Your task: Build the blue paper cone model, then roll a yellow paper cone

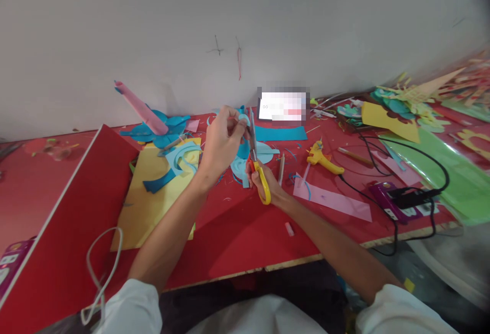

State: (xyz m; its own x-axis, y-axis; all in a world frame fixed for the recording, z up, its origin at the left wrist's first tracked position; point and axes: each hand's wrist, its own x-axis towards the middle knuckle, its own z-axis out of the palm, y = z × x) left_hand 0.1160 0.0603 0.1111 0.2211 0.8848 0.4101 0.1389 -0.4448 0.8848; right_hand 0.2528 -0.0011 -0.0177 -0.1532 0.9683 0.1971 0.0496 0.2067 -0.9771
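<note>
My left hand (225,137) is closed in a pinch on a small light-blue foam piece (244,119), held up above the table. Around the yellow handles of the scissors (264,186) my right hand (266,174) is wrapped, the blades pointing up and away. The blades rise right beside the foam piece; whether they touch it I cannot tell. Under and beyond my hands lie light-blue cut-outs (239,168) and a blue strip (281,133). A pencil (282,169) rests just right of the scissors.
A yellow glue gun (323,159) with a black cord lies right, near a pink strip (333,198) and a purple power strip (396,201). Left are yellow sheets (147,206), a pink tube (141,109) on blue petals and a red divider (76,216). A phone (281,108) leans on the wall.
</note>
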